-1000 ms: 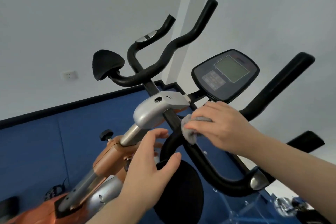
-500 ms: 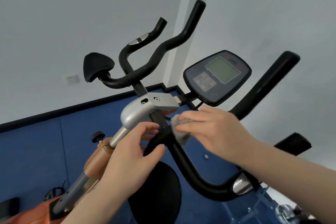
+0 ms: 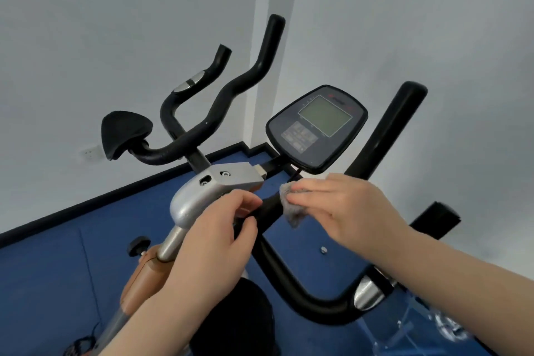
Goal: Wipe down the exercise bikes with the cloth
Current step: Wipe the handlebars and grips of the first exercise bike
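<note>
An exercise bike fills the view, with black handlebars, a silver stem clamp and a dark console with a grey screen. My right hand presses a small grey cloth against the black bar just below the console. My left hand grips the same bar beside the clamp, thumb and fingers wrapped around it, a little left of the cloth. Part of the cloth is hidden under my right fingers.
A black elbow pad sticks out at the left and another black pad sits low under my left arm. The orange frame with a black knob lies lower left. Blue floor and white walls surround the bike.
My left hand has slid up the bar and closed around it near the clamp. My right hand with the cloth stays on the bar below the console. The view has tilted down slightly.
</note>
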